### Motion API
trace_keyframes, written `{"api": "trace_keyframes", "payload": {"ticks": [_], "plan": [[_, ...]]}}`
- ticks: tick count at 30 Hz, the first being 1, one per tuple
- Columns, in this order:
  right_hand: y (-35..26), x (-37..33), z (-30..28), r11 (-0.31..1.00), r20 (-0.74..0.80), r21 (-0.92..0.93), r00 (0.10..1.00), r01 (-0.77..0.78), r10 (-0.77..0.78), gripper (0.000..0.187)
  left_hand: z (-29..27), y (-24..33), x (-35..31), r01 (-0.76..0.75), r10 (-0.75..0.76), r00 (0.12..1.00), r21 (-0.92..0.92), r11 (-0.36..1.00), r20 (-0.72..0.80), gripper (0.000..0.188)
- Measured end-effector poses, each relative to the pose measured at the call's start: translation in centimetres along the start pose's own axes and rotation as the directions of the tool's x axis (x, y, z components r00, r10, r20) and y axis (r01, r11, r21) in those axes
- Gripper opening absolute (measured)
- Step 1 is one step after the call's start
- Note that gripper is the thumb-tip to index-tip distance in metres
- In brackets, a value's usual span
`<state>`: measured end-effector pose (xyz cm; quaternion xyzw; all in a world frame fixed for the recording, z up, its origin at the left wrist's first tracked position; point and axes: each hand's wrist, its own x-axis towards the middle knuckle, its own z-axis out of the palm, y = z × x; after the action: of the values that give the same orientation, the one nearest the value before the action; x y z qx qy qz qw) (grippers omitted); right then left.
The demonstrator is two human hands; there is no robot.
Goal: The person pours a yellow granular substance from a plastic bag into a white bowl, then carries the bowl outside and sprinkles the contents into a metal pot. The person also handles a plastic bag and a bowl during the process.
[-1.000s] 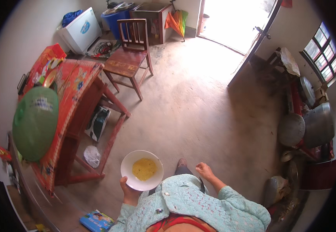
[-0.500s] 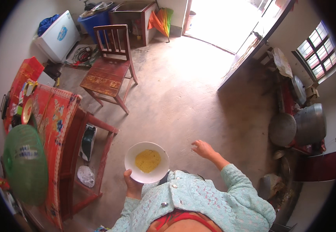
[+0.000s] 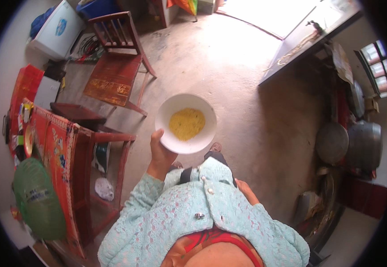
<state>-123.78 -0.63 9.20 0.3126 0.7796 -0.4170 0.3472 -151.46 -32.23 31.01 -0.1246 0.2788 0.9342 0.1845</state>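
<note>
One white bowl (image 3: 210,122) is held above the bare floor (image 3: 242,111) in front of the person, clamped at its lower-left rim by the left hand (image 3: 161,150), thumb lapped over the edge and the other fingers hidden, with yellow, dark-flecked contents (image 3: 187,123) lying in its bottom. The right hand (image 3: 247,192) is low beside the pale blue-green jacket (image 3: 171,213), partly hidden, and whether its fingers are apart or together cannot be told. Left of the bowl stand a wooden chair (image 3: 113,73) and a red-covered table (image 3: 53,138); well apart on the right sits a large metal pot (image 3: 365,144).
</note>
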Motion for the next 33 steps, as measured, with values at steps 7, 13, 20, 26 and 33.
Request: {"api": "trace_keyframes", "payload": {"ticks": [7,13,20,26,33], "plan": [[-6.3,4.6,-8.9,0.998,0.333,0.067,0.943,-0.011,-0.012,0.062,7.9,-1.3,5.8,-0.097,0.099,0.994,0.039,0.994,-0.05,0.069],[-8.0,12.0,-13.7,0.983,0.436,-0.14,0.899,0.121,-0.048,0.035,7.5,-2.9,10.4,-0.132,0.13,0.968,0.006,0.991,-0.213,0.071],[-17.9,15.8,-19.1,0.912,0.15,-0.347,0.973,0.217,-0.174,0.019,6.3,-1.5,18.9,-0.09,0.085,0.974,-0.018,0.996,-0.212,0.067],[-20.9,15.3,-23.0,0.937,-0.186,-0.314,0.958,0.153,-0.218,0.028,5.9,0.5,28.0,0.064,-0.064,0.995,-0.009,0.998,-0.082,0.07],[-22.1,17.1,-24.7,0.975,-0.403,0.221,0.909,-0.02,0.11,0.048,9.3,0.9,37.4,0.156,-0.156,0.983,-0.001,0.988,-0.1,0.066]]}}
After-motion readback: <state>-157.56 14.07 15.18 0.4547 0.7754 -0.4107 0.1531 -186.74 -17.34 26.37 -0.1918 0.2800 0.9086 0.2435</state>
